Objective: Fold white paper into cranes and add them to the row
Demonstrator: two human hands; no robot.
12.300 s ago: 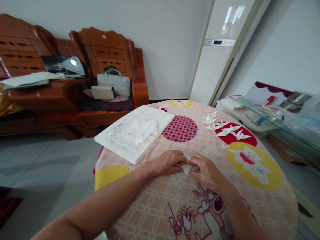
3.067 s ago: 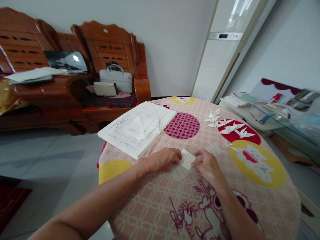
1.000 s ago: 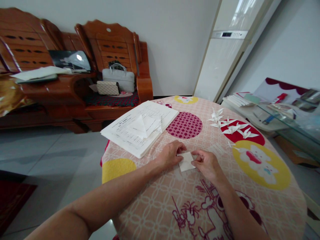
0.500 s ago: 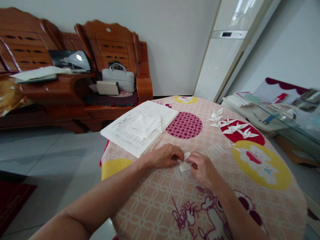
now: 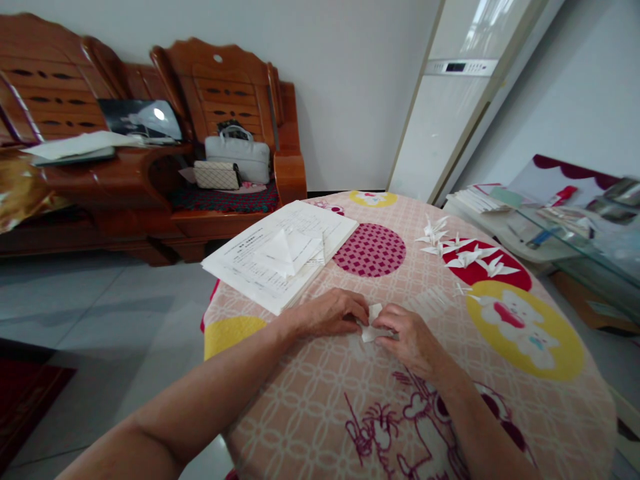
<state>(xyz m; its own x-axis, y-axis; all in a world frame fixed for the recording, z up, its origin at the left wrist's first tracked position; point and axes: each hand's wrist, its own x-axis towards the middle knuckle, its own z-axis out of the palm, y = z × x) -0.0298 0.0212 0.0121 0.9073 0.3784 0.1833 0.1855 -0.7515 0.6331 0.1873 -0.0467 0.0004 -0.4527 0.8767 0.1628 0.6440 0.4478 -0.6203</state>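
A small folded piece of white paper lies on the patterned tablecloth of a round table. My left hand pinches its left side with fingers curled. From the right, my right hand pinches the same paper, fingers pressed together on it. Most of the paper is hidden between the fingertips. Several finished white paper cranes rest further back on the right of the table.
A stack of printed sheets with a folded white sheet on top lies at the table's far left. Wooden chairs with bags stand behind. A tall white appliance and a cluttered glass shelf are to the right.
Over the last second both hands closed in on the paper. The flat square seen a second ago is now folded smaller and largely covered by the fingertips.
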